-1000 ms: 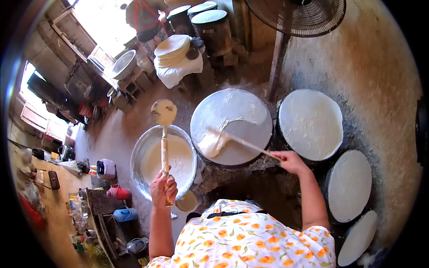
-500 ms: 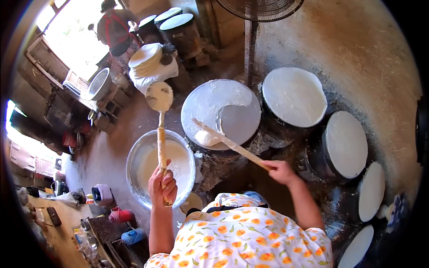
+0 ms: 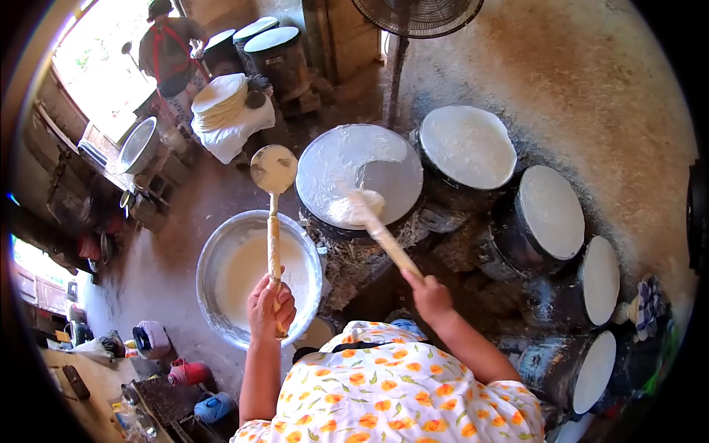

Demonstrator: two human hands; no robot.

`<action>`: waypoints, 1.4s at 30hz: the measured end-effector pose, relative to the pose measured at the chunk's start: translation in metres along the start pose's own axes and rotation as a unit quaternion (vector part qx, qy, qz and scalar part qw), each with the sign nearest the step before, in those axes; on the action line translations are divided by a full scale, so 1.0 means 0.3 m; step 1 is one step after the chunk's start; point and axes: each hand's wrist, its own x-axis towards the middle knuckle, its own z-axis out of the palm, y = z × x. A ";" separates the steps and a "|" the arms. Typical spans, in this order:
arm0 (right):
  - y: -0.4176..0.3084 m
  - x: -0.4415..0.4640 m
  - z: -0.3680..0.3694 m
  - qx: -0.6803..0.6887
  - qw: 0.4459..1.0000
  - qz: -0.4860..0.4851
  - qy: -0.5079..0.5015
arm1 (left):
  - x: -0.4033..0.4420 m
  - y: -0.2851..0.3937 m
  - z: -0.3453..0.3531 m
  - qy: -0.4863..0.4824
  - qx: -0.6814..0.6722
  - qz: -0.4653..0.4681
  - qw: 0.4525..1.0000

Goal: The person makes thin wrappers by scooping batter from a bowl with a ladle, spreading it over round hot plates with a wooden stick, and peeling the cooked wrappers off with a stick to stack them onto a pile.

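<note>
My left hand point(image 3: 270, 304) is closed round the handle of a batter-coated ladle point(image 3: 274, 168), held upright with its round bowl away from me. Below it sits a wide metal basin point(image 3: 207, 284) of creamy white batter point(image 3: 247, 273). In my right hand point(image 3: 430, 297) is a wooden paddle point(image 3: 390, 244), its far end blurred by motion over a round griddle point(image 3: 395, 188). A pale lump of batter point(image 3: 347, 210) lies at the griddle's near edge, by the paddle. White batter coats much of the griddle, with a bare grey patch on its right.
Several white-topped drums curve round the right side, the nearest being a drum point(image 3: 467, 148) beside the griddle. A stack of flatbreads point(image 3: 221, 100) rests on white cloth at the back left. Another person point(image 3: 171, 55) stands behind it. A fan point(image 3: 417, 15) is at the top.
My right hand has moved left and slightly nearer me, swinging the paddle to a steeper angle. The batter lump looks wider. The ladle stays raised while the whole view has shifted a little.
</note>
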 end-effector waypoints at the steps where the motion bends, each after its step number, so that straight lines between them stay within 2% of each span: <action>1: -0.067 0.028 -0.008 0.007 0.999 -0.021 -0.026 | 0.002 -0.002 -0.003 -0.003 0.000 -0.001 1.000; 4: -0.137 0.063 0.028 0.034 0.998 -0.032 -0.048 | 0.011 -0.009 -0.002 -0.022 -0.016 -0.011 1.000; 5: -0.126 0.059 0.022 0.010 0.997 -0.005 -0.076 | 0.018 -0.005 0.003 -0.020 -0.014 -0.019 1.000; 7: -0.075 0.029 -0.010 -0.035 0.991 0.042 -0.119 | 0.037 -0.002 0.010 -0.020 -0.012 -0.028 0.999; 13: 0.103 -0.045 -0.045 -0.061 0.985 0.114 -0.117 | 0.088 -0.030 0.035 -0.032 0.006 -0.047 0.998; 16: 0.130 0.052 -0.042 0.018 0.990 0.134 -0.031 | 0.119 -0.045 0.062 -0.036 0.006 -0.058 0.998; 17: 0.130 0.068 -0.032 0.018 0.990 0.136 -0.031 | 0.130 -0.048 0.070 -0.039 0.004 -0.061 0.997; 19: 0.140 0.099 -0.006 0.187 0.977 0.090 0.054 | 0.149 -0.053 0.086 -0.043 0.003 -0.063 0.997; 21: 0.136 0.057 0.002 0.254 0.965 0.000 0.067 | 0.166 -0.057 0.100 -0.038 0.011 -0.060 0.997; 23: 0.130 -0.033 -0.062 0.169 0.981 0.036 -0.094 | 0.176 -0.056 0.117 -0.028 0.019 -0.058 0.998; 24: 0.154 -0.050 -0.074 0.170 0.980 0.035 -0.096 | 0.182 -0.056 0.123 -0.020 0.027 -0.057 0.998; 26: 0.210 -0.071 -0.092 0.045 0.984 0.108 -0.137 | 0.194 -0.055 0.124 -0.019 0.025 -0.061 0.998; 27: 0.243 -0.046 -0.078 0.009 0.989 0.108 -0.096 | 0.197 -0.058 0.126 -0.020 0.021 -0.065 0.997; 32: 0.289 0.237 -0.034 0.049 0.993 0.106 -0.007 | 0.226 -0.080 0.159 -0.016 0.028 -0.050 0.998; 34: 0.283 0.290 -0.032 0.137 0.988 0.073 0.012 | 0.229 -0.079 0.175 -0.011 0.022 -0.043 0.999; 35: 0.295 0.271 -0.029 0.139 0.988 0.068 0.011 | 0.222 -0.073 0.186 0.000 0.039 -0.039 0.998; 37: 0.344 0.168 -0.030 0.125 0.989 0.001 -0.073 | 0.213 -0.069 0.189 0.017 0.055 -0.031 0.998; 39: 0.389 0.142 -0.069 0.074 0.987 0.059 -0.126 | 0.203 -0.070 0.177 0.017 0.046 -0.031 0.998; 42: 0.451 0.325 -0.033 0.059 0.992 0.083 -0.073 | 0.188 -0.077 0.192 0.035 0.047 -0.030 0.998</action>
